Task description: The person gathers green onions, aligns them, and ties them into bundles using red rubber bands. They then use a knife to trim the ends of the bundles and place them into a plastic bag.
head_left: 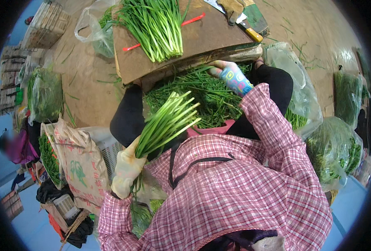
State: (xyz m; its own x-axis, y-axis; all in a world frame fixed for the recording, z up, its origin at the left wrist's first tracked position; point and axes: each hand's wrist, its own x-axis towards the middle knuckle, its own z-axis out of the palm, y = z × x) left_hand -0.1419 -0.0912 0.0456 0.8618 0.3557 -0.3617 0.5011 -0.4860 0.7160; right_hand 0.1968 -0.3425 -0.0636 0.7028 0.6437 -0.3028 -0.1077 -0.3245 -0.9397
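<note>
My left hand (129, 166), in a pale glove, is closed round a bunch of garlic chives (164, 119), their pale cut ends pointing up and right. My right hand (231, 78), gloved with a patterned cuff, has its fingers curled at the upper edge of a heap of loose green leaves (206, 98). What those fingers hold, if anything, cannot be made out. The heap fills a pink basin (210, 129) between my knees. Beyond it, a larger bunch of garlic chives (158, 31) lies on a brown board (210, 37), across a red tie strip (192, 19).
A knife with a yellowish handle (252, 33) lies at the board's right end. Clear plastic bags of greens (334, 152) stand on the right, another bag (45, 96) at left. A printed sack (81, 165) stands left of me. A person (20, 144) is at far left.
</note>
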